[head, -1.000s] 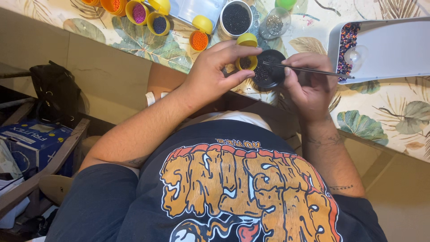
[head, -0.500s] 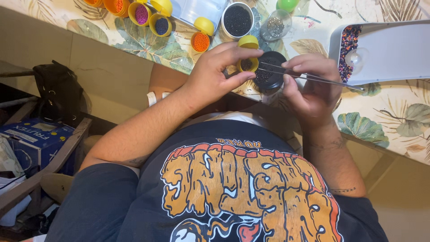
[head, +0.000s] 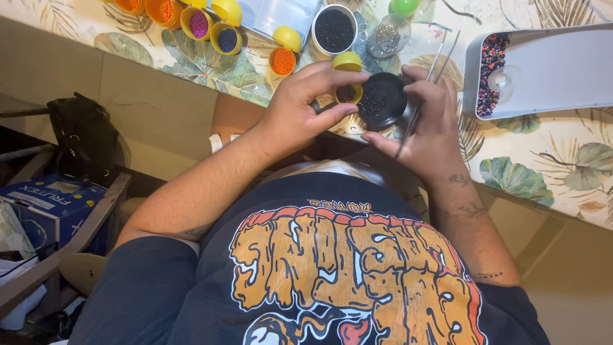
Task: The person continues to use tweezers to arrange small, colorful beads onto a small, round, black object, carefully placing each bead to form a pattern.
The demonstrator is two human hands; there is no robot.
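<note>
A small yellow pot (head: 348, 93) is pinched by the left hand (head: 300, 112) beside a round black dish (head: 381, 101) of dark beads gripped, with thin metal tweezers (head: 424, 96), by the right hand (head: 428, 124) at the leaf-patterned table's (head: 562, 160) near edge.

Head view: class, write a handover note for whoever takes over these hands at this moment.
Left hand: pinches the small yellow cup against the black dish.
Right hand: holds the black dish and a thin metal tool.
Table: open bead pots, white tray.
Done: dark beads in the dish.
Left: the cup is not empty.
</note>
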